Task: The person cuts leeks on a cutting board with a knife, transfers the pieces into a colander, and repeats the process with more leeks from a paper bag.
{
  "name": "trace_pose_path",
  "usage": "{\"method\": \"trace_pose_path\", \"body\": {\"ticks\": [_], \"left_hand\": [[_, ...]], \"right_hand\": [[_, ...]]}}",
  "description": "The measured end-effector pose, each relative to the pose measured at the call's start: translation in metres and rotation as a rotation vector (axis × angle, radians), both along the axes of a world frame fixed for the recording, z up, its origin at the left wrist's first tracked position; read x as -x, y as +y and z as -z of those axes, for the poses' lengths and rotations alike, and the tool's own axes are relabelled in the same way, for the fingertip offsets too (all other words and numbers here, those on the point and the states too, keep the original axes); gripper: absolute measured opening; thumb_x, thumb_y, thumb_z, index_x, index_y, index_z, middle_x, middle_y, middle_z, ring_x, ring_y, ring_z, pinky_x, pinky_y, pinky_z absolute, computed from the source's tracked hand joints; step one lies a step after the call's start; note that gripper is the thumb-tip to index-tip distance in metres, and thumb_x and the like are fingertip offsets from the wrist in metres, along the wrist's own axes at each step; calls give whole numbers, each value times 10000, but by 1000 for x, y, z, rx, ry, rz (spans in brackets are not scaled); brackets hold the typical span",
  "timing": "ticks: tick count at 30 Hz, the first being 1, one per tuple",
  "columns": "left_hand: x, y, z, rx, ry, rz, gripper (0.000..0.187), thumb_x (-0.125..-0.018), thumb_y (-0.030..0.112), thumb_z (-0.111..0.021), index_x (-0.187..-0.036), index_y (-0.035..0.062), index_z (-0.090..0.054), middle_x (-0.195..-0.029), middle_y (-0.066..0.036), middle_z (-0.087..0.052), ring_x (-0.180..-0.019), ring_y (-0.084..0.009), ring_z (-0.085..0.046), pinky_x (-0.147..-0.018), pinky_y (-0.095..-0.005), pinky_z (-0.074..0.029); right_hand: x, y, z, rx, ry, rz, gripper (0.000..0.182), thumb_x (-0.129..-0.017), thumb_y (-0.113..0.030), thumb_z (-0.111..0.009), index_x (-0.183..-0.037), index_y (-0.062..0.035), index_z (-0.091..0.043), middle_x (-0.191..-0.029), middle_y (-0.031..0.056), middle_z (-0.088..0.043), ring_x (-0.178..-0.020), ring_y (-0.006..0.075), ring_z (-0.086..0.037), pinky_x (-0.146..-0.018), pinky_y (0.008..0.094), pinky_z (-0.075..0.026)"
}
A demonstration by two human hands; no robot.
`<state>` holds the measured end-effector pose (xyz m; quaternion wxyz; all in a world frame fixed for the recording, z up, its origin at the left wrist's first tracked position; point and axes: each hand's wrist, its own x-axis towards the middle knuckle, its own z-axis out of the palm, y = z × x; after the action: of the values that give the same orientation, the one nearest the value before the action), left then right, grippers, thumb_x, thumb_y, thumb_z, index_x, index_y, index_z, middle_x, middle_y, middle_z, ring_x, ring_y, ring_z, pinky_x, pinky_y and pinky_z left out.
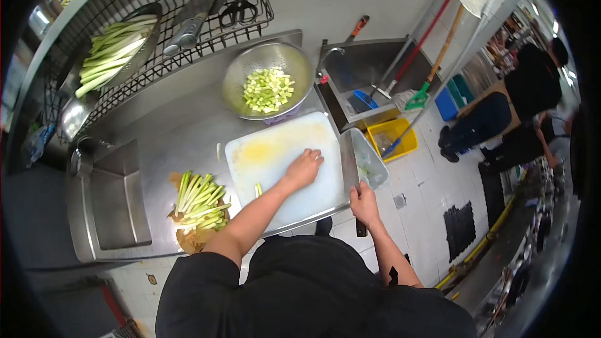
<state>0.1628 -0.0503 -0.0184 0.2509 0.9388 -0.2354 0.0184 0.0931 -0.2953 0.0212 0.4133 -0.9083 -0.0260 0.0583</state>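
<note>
My left hand (304, 169) rests closed over the white cutting board (282, 150); what its fingers hold, if anything, is too small to name. In my right hand (365, 205) is the handle of a cleaver (349, 159), its broad blade pointing away along the board's right edge. Short green stalk pieces (258, 189) lie on the board's left part. To the left, a pile of green stalks (203, 199) sits on brown paper. Beyond the board, a steel colander (235, 79) holds chopped pale green pieces (268, 89).
A clear bin (374, 166) stands right of the board, near a yellow bucket (407, 141). Sinks lie at left (119, 197) and back right (350, 69). A wire rack (194, 56) holds stalks, scissors and knives. People (532, 84) stand at right.
</note>
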Motion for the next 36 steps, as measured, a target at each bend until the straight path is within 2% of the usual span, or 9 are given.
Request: {"method": "trace_pose_path", "body": {"ticks": [2,5,13,18,22,25,27,30,36], "left_hand": [[17,4,0,-22,55,-47,251,-844,18,-576,-1067,-7,-688,-1235,-175,-602,-1169,-376,-546,-962,-434,-527],[44,7,-5,-52,64,-184,226,-808,-32,-547,-998,-27,-670,-1134,-194,-597,-1097,-383,-566,-879,-455,-550],[49,13,-32,86,219,-455,178,-762,-31,-589,-909,-26,-689,-1026,-245,-621,-968,-429,-630,-877,-485,-539],[-52,60,-103,173,-279,-657,105,-814,81,-712,-888,9,-695,-873,-176,-668,-796,-337,-652,-733,-447,-526],[-90,97,-144,183,-631,-532,123,-872,128,-682,-905,12,-706,-936,-190,-698,-902,-350,-684,-779,-420,-538],[-68,109,-176,277,-405,-552,169,-883,157,-680,-980,23,-709,-997,-194,-713,-969,-362,-686,-825,-434,-545],[-25,115,-167,179,87,-542,265,-894,236,-680,-1072,41,-698,-1064,-194,-717,-999,-361,-683,-855,-447,-552],[52,112,-107,-284,577,-599,377,-880,345,-682,-1116,51,-687,-1135,-196,-708,-1030,-345,-684,-872,-482,-545],[143,66,-25,-181,425,-675,299,-830,158,-645,-1012,-80,-629,-1030,-282,-664,-994,-434,-657,-861,-497,-553]], "right_hand": [[-14,9,-3,18,-138,-50,194,-999,-149,-544,-937,30,-501,-702,295,-630,-647,481,-641,-602,560,-492],[-38,26,-5,118,-23,-124,195,-1016,-184,-507,-1010,9,-486,-781,325,-658,-740,546,-628,-660,616,-485],[-60,27,11,275,36,-355,201,-1006,-185,-441,-1094,-5,-455,-806,297,-683,-797,520,-663,-724,623,-507],[-59,23,5,328,70,-323,204,-971,-143,-452,-1111,5,-470,-834,282,-700,-822,492,-685,-737,601,-529],[-49,32,-4,410,52,-315,204,-965,-133,-451,-1120,-4,-484,-832,272,-705,-799,481,-691,-730,597,-532],[-52,36,1,455,19,-277,211,-963,-127,-461,-1136,-11,-489,-825,257,-709,-792,474,-692,-721,590,-535],[-48,38,0,469,5,-265,210,-955,-128,-482,-1133,-16,-494,-824,257,-707,-789,475,-690,-720,588,-534],[-43,40,-5,480,-11,-265,215,-953,-137,-499,-1133,-20,-498,-827,258,-706,-792,474,-688,-721,589,-531],[-44,41,-6,496,33,-291,206,-964,-155,-511,-1114,-14,-511,-831,272,-698,-821,484,-684,-733,596,-527]]}}
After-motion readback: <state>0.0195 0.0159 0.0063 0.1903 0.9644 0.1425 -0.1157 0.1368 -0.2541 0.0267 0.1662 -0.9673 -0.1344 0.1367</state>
